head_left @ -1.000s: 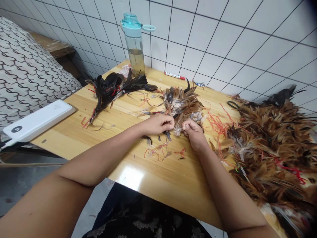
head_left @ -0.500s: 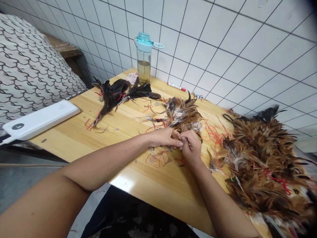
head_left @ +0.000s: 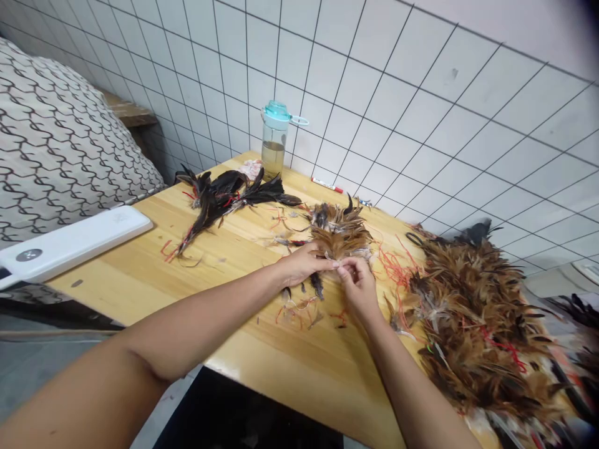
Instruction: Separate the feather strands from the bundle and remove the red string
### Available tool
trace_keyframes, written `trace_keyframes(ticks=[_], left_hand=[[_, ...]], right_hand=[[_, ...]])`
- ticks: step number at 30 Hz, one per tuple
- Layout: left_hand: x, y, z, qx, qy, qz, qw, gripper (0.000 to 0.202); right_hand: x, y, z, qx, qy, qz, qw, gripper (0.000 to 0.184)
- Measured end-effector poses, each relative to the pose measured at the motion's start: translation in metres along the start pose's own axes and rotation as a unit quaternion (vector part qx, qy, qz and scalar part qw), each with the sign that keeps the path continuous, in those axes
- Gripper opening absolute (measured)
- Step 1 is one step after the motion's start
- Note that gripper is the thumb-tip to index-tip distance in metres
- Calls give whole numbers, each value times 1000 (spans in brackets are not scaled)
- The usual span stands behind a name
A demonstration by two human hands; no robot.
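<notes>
My left hand (head_left: pixel 302 264) and my right hand (head_left: pixel 357 285) meet fingertip to fingertip at the near edge of a small brown feather bunch (head_left: pixel 340 233) on the wooden table (head_left: pixel 234 262). Both pinch the quill ends of feathers from that bunch. Loose red threads and feather scraps (head_left: pixel 302 308) lie just below my hands. A large heap of brown feathers (head_left: pixel 472 318) sits to the right of my right hand. A bunch of black feathers (head_left: pixel 224 194) tied with red thread lies at the back left.
A clear water bottle with a teal lid (head_left: pixel 274 137) stands against the tiled wall. A red-capped marker (head_left: pixel 327 185) lies behind the feathers. A white power bank (head_left: pixel 70 243) rests at the table's left edge beside a patterned cushion (head_left: pixel 56 143). Scissors handles (head_left: pixel 414 237) show near the heap.
My hands have drawn together until their fingertips touch at the brown bunch. The camera has tilted up, so the table sits lower in view.
</notes>
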State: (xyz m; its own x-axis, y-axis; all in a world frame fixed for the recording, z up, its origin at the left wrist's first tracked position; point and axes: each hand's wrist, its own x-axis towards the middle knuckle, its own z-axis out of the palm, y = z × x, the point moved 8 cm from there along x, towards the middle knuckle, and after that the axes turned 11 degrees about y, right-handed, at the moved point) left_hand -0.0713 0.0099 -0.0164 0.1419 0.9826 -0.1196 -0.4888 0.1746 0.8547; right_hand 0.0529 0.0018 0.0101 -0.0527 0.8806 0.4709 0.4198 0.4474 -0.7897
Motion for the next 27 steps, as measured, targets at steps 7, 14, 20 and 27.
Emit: trace_keyframes(ticks=[7,14,20,27], left_hand=[[3,-5,-4,11,-1,-13,1000,44],[5,-6,-9,12,5,-25,1000,46],[1,-8,-5,22,-20,-43,999,45],[-2,-6,-3,54,-32,-19,998,42]], right_hand=[[-10,13,19,48,-91,66,992,20],[-12,20,18,152,-46,176,971,35],[-16,22,24,153,-84,196,965,35],[-16,25,21,118,-29,149,981,27]])
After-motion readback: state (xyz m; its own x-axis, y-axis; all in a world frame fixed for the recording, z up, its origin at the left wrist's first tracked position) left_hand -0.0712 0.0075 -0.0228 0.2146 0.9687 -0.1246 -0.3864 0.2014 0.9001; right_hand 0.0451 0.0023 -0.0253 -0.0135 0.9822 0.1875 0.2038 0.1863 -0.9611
